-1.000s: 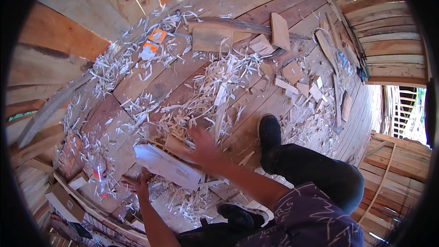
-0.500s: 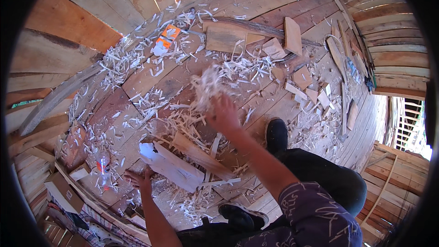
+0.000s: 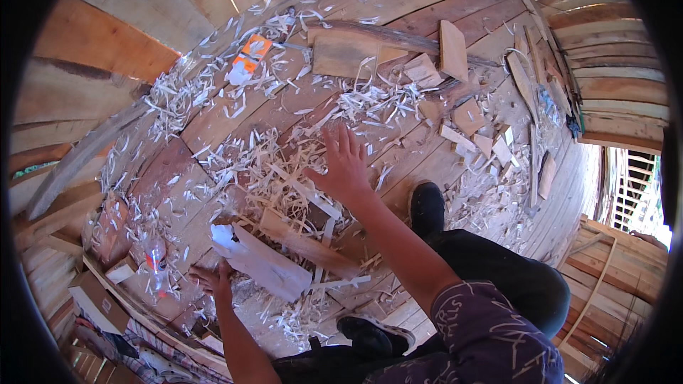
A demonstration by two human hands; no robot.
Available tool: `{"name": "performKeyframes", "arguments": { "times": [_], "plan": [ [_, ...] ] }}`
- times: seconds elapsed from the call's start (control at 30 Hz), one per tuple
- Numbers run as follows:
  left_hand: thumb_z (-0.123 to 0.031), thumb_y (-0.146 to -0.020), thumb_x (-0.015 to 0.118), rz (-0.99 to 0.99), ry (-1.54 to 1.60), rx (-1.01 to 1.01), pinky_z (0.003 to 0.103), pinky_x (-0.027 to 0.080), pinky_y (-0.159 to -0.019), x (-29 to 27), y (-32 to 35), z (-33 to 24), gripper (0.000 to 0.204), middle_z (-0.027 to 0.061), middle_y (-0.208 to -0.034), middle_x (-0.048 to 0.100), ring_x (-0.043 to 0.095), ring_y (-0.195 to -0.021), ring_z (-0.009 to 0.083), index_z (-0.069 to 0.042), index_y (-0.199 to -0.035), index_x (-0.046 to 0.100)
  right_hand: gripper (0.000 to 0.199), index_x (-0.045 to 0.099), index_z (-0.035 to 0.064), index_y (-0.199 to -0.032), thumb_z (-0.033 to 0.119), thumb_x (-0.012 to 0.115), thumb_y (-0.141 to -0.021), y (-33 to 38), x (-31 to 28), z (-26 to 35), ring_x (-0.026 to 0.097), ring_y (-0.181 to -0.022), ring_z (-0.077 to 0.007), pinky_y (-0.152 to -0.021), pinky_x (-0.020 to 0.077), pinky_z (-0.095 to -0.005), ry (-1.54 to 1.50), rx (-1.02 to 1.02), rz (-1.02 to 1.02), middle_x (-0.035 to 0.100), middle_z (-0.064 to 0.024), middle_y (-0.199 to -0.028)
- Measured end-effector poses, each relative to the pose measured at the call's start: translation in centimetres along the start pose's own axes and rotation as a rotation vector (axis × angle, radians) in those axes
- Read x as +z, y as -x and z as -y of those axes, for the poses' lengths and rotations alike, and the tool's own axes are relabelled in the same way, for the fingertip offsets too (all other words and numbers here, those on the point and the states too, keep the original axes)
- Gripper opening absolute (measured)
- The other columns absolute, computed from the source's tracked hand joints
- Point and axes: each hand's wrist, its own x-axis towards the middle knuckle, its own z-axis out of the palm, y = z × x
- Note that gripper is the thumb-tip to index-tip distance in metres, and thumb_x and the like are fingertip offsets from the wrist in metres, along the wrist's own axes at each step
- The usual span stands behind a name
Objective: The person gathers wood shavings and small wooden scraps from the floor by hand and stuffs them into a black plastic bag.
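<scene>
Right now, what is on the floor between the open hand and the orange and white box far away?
In the head view, curly pale wood shavings lie scattered over the floor planks between the right hand and the orange and white box.

Under me runs a floor of reddish wooden planks (image 3: 441,14), strewn thick with pale wood shavings (image 3: 270,171) and small offcut blocks (image 3: 469,115). A plank wall (image 3: 121,43) rises to my left and another plank wall (image 3: 612,35) curves round on my right. Bright sun falls across the boards, and daylight glares through a slatted opening (image 3: 629,188) at the right.
</scene>
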Motion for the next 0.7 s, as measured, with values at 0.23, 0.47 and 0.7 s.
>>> {"name": "performKeyframes", "arguments": {
  "times": [0.23,0.47,0.7],
  "plan": [
    [-0.074,-0.078,0.052,0.006,-0.039,-0.059,0.062,-0.006,-0.109,-1.5,-0.7,1.5,0.111,0.0175,-0.153,-0.024,-0.021,-0.141,0.0377,-0.023,-0.149,-0.017,0.071,0.043,0.0055,-0.135,0.048,0.063,-0.081,3.7,1.4,4.9,0.041,-0.128,-0.0417,-0.101,0.0361,-0.0569,-0.064,-0.154,0.597,0.041,-0.0255,-0.139],
    [-0.072,-0.079,0.053,0.003,-0.003,-0.012,0.062,-0.009,-0.108,-0.7,0.1,-0.2,0.111,0.0184,-0.153,-0.024,-0.023,-0.141,0.0381,-0.021,-0.149,-0.016,0.084,0.033,0.0068,-0.141,0.038,0.074,-0.074,-12.8,-7.1,-5.6,0.040,-0.130,-0.0379,-0.107,0.0349,-0.0441,0.283,0.007,-0.178,0.037,-0.0238,-0.142],
    [-0.064,-0.081,0.058,0.082,-0.067,-0.123,0.059,-0.008,-0.110,-0.4,0.7,-1.6,0.110,0.0177,-0.154,-0.023,-0.021,-0.141,0.0371,-0.020,-0.149,-0.017,0.101,0.023,-0.0010,-0.143,0.043,0.077,-0.069,-17.5,-8.5,-14.2,0.046,-0.125,-0.0383,-0.103,0.0370,-0.0460,-0.133,0.227,-0.282,0.046,-0.0263,-0.134]
  ]
}}
